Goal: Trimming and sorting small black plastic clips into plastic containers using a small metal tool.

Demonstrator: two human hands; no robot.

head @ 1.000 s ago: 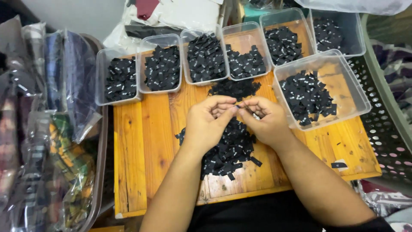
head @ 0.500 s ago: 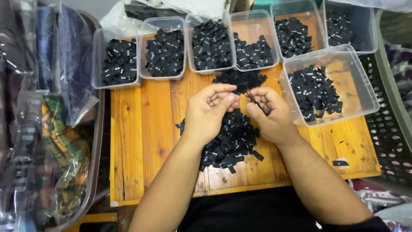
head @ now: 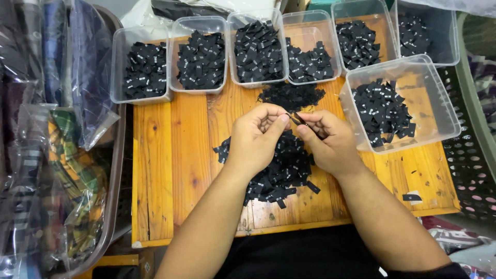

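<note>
My left hand (head: 257, 137) and my right hand (head: 330, 142) meet over a small wooden table (head: 175, 170). Together they pinch one small black fabric label (head: 295, 118) between thumbs and fingertips. Under both hands lies a loose heap of black labels (head: 281, 173). A smaller heap of labels (head: 292, 95) lies just beyond my fingers. Several clear plastic tubs with sorted black labels line the far edge, such as one tub (head: 201, 54) ahead of my left hand. A larger clear tub (head: 408, 103) with labels sits right of my right hand.
A brown bin (head: 111, 170) with bagged clothes stands at the left of the table. A dark perforated basket (head: 473, 160) stands at the right. One stray label (head: 412, 197) lies near the table's right front corner.
Both hands stay together over the heap, working the pinched label between the fingertips. The view has shifted slightly; the tubs and heaps have not moved.
</note>
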